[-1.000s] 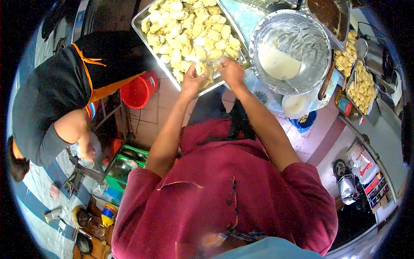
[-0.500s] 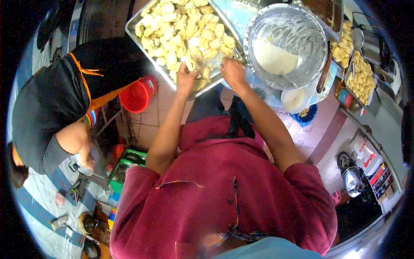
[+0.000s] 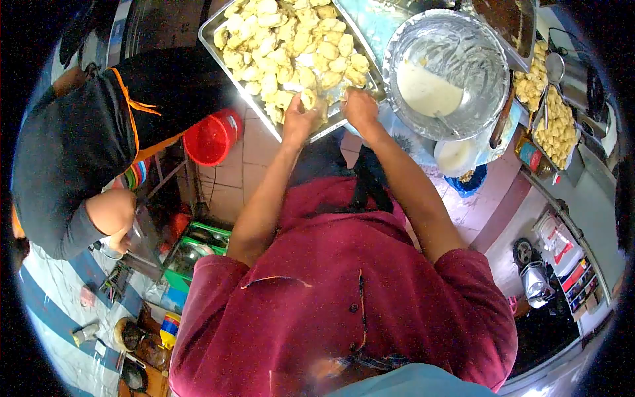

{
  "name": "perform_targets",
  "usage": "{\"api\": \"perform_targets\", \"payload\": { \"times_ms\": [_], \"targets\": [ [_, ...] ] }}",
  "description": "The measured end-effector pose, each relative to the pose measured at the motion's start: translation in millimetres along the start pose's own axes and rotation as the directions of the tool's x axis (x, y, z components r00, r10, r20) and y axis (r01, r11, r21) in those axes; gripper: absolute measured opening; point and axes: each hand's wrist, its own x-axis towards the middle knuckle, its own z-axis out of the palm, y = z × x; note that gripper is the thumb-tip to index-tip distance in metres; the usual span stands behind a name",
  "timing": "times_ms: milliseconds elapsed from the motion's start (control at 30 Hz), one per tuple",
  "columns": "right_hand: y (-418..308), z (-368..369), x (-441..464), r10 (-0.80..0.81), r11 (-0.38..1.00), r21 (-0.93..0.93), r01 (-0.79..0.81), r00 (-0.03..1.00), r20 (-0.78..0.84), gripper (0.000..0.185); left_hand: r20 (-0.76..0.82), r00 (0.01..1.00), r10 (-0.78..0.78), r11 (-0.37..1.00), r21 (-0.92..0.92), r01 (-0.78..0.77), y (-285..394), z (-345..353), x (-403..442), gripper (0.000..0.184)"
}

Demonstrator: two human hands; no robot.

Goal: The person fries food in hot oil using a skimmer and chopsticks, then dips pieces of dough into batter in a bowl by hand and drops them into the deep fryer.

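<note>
A metal tray in front of me is heaped with pale yellow, lumpy food pieces. At its near edge, the fingers of my left hand are closed around one pale piece. Close by on the right, my right hand is curled at the tray's near right corner, and its fingertips hide whatever they may hold. To the right of that hand stands a big metal bowl, its wall smeared white, with creamy batter pooled in the bottom.
A small white container sits below the bowl, above a blue bin. More trays of yellow pieces lie at right, beside a bottle. A red bucket stands on the floor; a person in black is at left.
The view has shifted slightly, so tray and bowl appear further right. My left hand has come nearer my right hand, still pinching a pale piece. The person at left has moved a little.
</note>
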Motion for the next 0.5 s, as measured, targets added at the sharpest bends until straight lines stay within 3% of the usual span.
{"api": "perform_targets", "payload": {
  "times_ms": [133, 167, 233, 333, 433, 500],
  "targets": [
    [-29, -27, -8, 0.03, 0.831, 0.553, -0.057, 0.998, 0.057, 0.02, 0.014, 0.997, 0.078, 0.997, -0.006, -0.078, -13, 3, 7, 0.054],
    [-32, -28, -8, 0.014, 0.747, 0.663, -0.054, 0.998, 0.065, 0.021, 0.013, 0.998, 0.061, 0.991, 0.118, -0.062, -12, 5, 8, 0.056],
    [-38, -43, -9, 0.024, 0.824, 0.563, -0.056, 0.998, 0.065, 0.02, 0.001, 1.0, 0.03, 0.933, 0.36, -0.028, -10, 6, 7, 0.06],
    [-37, -54, -6, 0.029, 0.87, 0.487, -0.077, 0.994, 0.106, 0.019, -0.004, 0.999, 0.037, 0.92, 0.39, -0.032, -8, 13, 7, 0.061],
    [-32, -65, -6, 0.019, 0.873, 0.48, -0.091, 0.988, 0.152, 0.018, 0.035, 0.981, 0.19, 0.839, 0.513, -0.181, -3, 19, 6, 0.057],
    [-31, -75, -9, 0.036, 0.878, 0.467, -0.101, 0.988, 0.147, 0.018, 0.057, 0.985, 0.16, 0.892, 0.418, -0.169, -2, 23, 6, 0.058]
  ]
}}
